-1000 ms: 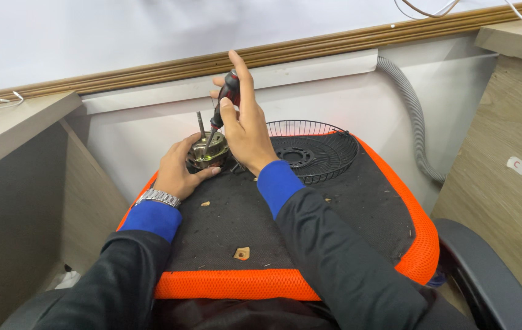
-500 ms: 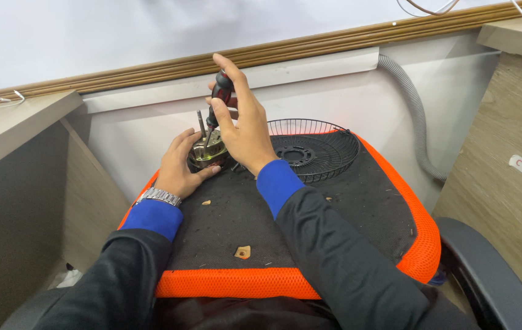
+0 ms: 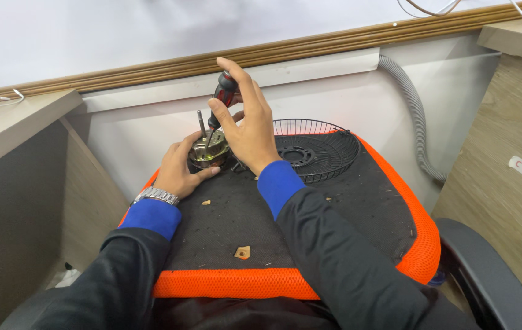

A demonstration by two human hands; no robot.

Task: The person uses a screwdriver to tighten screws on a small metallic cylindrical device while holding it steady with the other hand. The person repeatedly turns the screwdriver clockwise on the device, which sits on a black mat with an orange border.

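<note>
— White wall panelling with a brown wooden moulding (image 3: 310, 46) runs behind the work area, and wooden desk sides stand at both edges of the view. What do we record as the working surface?

— We record a black mesh seat cushion with an orange rim (image 3: 407, 256), lying flat before the person. A grey ribbed hose (image 3: 417, 122) drops down the wall on its far right side.

— Where does the work piece sit?

— We find a small round metal motor with a brass-coloured body (image 3: 207, 153) near the far left corner of the cushion, standing with its thin steel shaft (image 3: 201, 123) pointing upward.

— State of the left hand?

— The left hand (image 3: 180, 168) is cupped around the near left side of the motor, fingers curled against its casing. A silver metal wristwatch (image 3: 155, 195) shows above the blue cuff.

— And the right hand?

— The right hand (image 3: 245, 122) grasps a screwdriver with a red and black handle (image 3: 224, 95). Thumb and fingers are wrapped about the handle; the index finger is stretched up over its top. The blade slants down to the motor's top face, just beside the shaft.

— Other items noted?

— We note a black wire fan guard (image 3: 319, 153) lying flat just right of the right hand, partly overhanging the far edge. A small tan scrap with a hole (image 3: 243, 252) lies near the front edge, well apart from the motor, and a smaller tan crumb (image 3: 206, 202) sits near the left wrist.
</note>
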